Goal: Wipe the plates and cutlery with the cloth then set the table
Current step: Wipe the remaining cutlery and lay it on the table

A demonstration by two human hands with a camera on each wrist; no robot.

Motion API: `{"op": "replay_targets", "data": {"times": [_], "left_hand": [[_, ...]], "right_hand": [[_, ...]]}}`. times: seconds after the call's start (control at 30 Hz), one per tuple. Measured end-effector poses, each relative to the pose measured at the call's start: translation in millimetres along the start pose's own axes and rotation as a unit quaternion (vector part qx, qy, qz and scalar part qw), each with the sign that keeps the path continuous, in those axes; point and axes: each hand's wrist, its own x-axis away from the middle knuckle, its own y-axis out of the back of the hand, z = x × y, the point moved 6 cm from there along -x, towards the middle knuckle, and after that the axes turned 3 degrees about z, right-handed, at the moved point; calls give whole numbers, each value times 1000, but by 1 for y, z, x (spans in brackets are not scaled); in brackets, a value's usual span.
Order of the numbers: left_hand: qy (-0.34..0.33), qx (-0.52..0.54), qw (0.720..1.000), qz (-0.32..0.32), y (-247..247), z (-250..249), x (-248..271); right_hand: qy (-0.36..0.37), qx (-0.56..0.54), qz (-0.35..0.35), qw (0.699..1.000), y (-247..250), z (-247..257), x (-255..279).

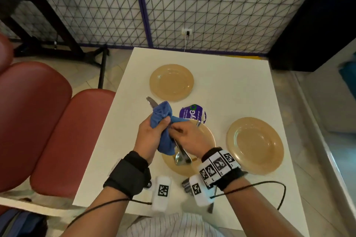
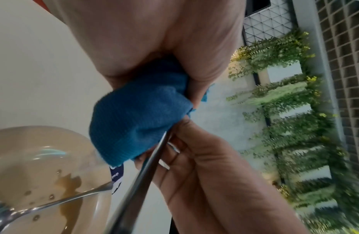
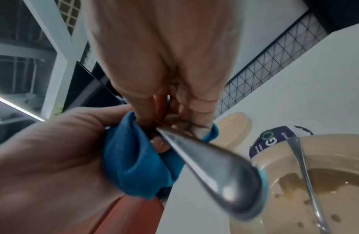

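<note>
Three tan plates: one (image 1: 171, 82) beyond the purple packet (image 1: 192, 113), one (image 1: 255, 145) to its right, one (image 1: 192, 165) just nearer than it. One blue cloth (image 1: 163, 121). One knife (image 1: 151, 102) pokes from the cloth. One spoon (image 1: 180, 158) lies on the nearest plate. One white bench (image 1: 221, 86). Two hands, left (image 1: 149, 132) and right (image 1: 187, 136).

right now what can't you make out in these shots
- Knife, head view: the blue cloth in the left hand wraps its middle, so its blade edge is hidden.
- Purple packet, head view: print too small to read, and the right hand covers its near edge.
- Cutlery by the table's near edge, head view: wrist markers cover it, so type and count are unclear.
- Near plate, right wrist view: cut off by the frame.
</note>
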Motion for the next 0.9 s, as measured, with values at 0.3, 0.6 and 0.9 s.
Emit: {"op": "replay_targets", "data": {"times": [0.3, 0.6, 0.9], "left_hand": [[-10, 33, 999, -23, -56, 3, 16], [-46, 79, 993, -78, -36, -31, -9], [57, 116, 987, 101, -77, 10, 40]], "right_hand": [[-24, -2, -69, 997, 36, -25, 41], [-59, -177, -42, 981, 39, -50, 92], [-80, -273, -69, 956, 49, -51, 87]]}}
